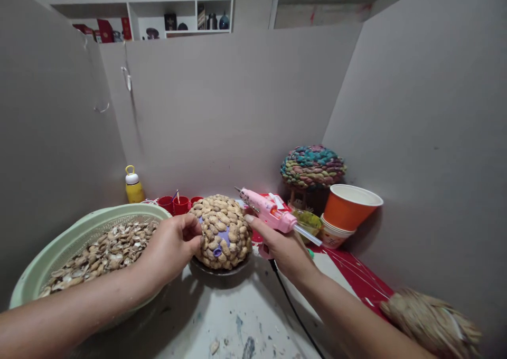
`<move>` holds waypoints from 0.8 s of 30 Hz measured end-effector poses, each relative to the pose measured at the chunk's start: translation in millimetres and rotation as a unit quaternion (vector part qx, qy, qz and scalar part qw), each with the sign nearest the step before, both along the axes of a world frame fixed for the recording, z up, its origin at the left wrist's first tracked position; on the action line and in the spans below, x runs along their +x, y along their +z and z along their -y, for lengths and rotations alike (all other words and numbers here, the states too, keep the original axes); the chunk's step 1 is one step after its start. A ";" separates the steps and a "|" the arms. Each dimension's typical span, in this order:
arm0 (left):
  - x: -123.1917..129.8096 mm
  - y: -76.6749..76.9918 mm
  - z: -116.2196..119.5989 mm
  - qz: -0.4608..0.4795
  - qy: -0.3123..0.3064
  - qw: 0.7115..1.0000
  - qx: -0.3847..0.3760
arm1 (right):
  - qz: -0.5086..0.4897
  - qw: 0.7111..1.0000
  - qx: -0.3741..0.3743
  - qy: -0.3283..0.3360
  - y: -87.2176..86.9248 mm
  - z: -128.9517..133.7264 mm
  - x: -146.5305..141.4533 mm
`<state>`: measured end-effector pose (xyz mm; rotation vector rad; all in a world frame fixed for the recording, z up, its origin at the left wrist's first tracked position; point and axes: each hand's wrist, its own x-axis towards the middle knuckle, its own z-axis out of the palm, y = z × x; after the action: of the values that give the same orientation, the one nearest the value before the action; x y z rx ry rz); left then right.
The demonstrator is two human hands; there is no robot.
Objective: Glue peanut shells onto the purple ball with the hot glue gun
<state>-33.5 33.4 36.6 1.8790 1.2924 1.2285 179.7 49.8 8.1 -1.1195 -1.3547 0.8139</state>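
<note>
Purple shows through in patches on a ball of peanut shells (232, 216) that sits in a dark dish (222, 272), between the person's two hands. From where I stand, the left hand (172, 245) is close against the ball's left side, thumb and forefinger drawn nearly together at its surface; I cannot tell whether they pinch a shell. The right hand (283, 248) is to the right of the ball, fingers wrapped around the grip of a pink glue gun (263, 210), its nozzle angled up and leftward near the ball's upper right edge. A clear glue stick (311, 235) juts from the back of the gun, on the side away from the ball, and a black cord (291, 301) runs down toward the person. Left of the ball, partly behind the left forearm, a green basket (130, 209) holds loose shells (106, 256). Just behind the ball, to its left, stand red cups (181, 206), with a yellow bottle (135, 192) farther left. Beyond the ball to the right are a multicoloured braided piece (312, 166) and an orange tub (350, 211).
</note>
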 end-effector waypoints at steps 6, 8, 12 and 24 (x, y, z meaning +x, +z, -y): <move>-0.4 -0.7 1.3 -0.013 0.015 0.999 0.031 | -0.001 0.999 -0.030 0.013 1.0 -0.7 2.6; -1.3 -1.4 2.0 -0.019 0.019 0.999 0.028 | -0.008 0.999 -0.026 0.027 0.5 -1.7 2.9; -2.1 -2.9 2.9 -0.006 0.010 1.000 0.013 | -0.009 0.999 -0.025 0.025 -0.2 -2.7 3.2; -2.6 -5.6 3.0 -0.032 0.019 0.998 0.046 | 0.017 1.000 -0.017 0.006 -0.6 -0.7 2.2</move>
<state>-36.1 30.4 31.0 1.9829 1.3307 1.2760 181.9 50.5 7.4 -1.1569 -1.3813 0.8318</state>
